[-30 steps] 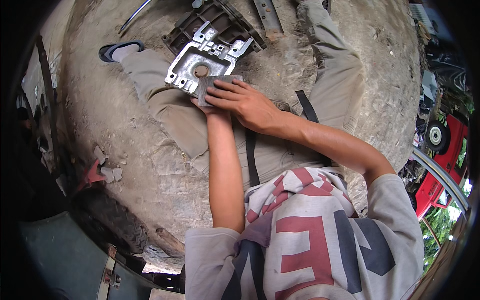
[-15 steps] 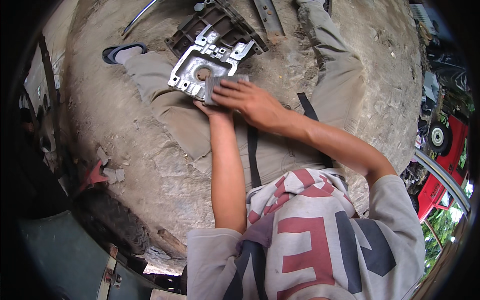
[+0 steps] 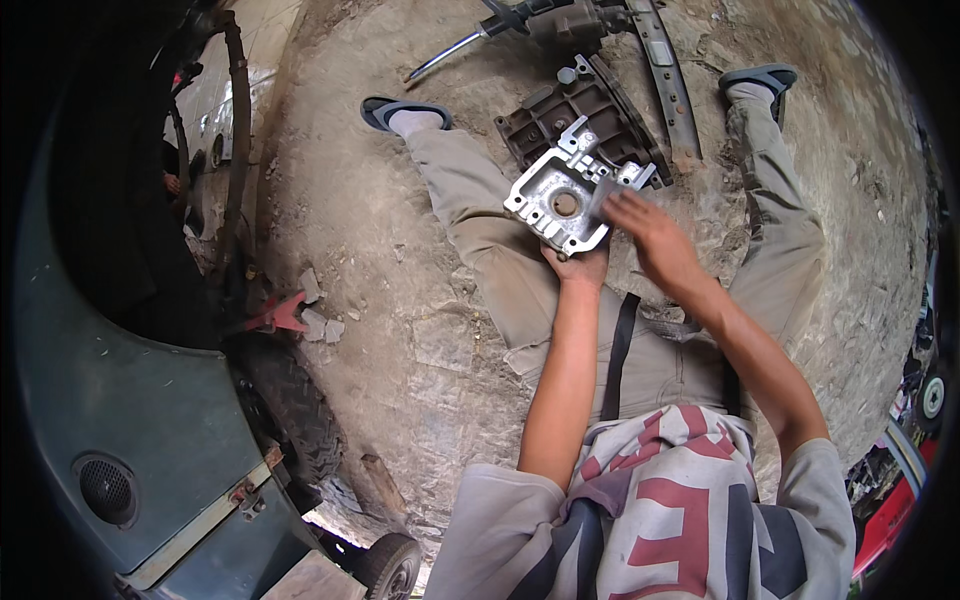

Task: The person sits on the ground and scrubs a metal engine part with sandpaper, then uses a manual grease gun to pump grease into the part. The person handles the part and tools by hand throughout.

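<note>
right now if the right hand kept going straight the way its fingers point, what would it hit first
Likely the silver metal part, just ahead of the right hand's fingertips, beyond the blurred gray pad at them; depth is hard to judge here.

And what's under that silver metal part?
The left hand, fingers mostly hidden, under the near edge of the silver part. Beyond it, a dark block is partly covered; contact can't be seen.
</note>
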{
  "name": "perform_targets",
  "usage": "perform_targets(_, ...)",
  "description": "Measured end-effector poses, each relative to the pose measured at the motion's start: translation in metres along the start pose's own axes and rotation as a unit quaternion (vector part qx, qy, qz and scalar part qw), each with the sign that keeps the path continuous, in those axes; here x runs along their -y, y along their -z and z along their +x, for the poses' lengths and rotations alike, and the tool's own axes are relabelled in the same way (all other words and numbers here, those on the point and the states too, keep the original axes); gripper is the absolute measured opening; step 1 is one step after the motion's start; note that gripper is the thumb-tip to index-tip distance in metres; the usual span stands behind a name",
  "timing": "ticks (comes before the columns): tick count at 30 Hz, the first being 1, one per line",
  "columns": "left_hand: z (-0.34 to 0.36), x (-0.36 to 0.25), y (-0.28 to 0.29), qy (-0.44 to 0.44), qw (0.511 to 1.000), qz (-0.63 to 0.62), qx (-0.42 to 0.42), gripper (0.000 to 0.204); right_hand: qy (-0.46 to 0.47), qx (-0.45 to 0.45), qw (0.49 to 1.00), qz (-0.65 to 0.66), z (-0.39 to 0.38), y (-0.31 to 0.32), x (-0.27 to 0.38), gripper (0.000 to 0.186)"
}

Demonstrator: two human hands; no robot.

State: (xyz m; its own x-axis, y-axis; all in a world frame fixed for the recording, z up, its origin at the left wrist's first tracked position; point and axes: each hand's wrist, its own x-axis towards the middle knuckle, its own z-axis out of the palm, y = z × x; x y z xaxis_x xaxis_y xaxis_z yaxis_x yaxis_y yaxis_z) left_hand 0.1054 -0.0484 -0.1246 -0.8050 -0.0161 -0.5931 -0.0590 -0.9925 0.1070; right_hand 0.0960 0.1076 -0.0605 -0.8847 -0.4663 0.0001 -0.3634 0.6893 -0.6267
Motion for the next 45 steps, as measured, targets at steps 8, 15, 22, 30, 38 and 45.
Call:
perform_targets(8, -0.001, 0.003, -0.002, 0.009, 0.999, -0.013, 0.051, 0.06, 0.033, -0.03, 0.998, -0.041, -0.002, 0.001, -0.037, 0.063)
perform_targets(15, 0.0, -0.002, 0.0, 0.007, 0.999, -0.016, 0.038, 0.061, -0.025, -0.022, 0.997, -0.072, 0.0, 0.0, -0.015, 0.067)
perform_targets(22, 0.002, -0.001, 0.013, -0.017, 0.999, 0.04, -0.025, 0.069, 0.112, 0.042, 0.992, -0.03, -0.024, 0.0, 0.018, 0.067)
perform_targets(30, -0.002, -0.005, -0.012, 0.019, 0.999, -0.005, 0.036, 0.064, -0.079, -0.056, 0.991, -0.097, 0.008, -0.005, -0.036, 0.064)
perform_targets(38, -0.001, -0.003, -0.002, -0.023, 0.997, 0.062, -0.028, 0.068, 0.13, 0.059, 0.99, 0.0, -0.018, -0.001, 0.013, 0.07)
perform_targets(45, -0.01, -0.001, -0.027, 0.011, 0.999, 0.018, 0.044, 0.061, -0.134, -0.055, 0.986, -0.085, 0.01, 0.003, -0.064, 0.065)
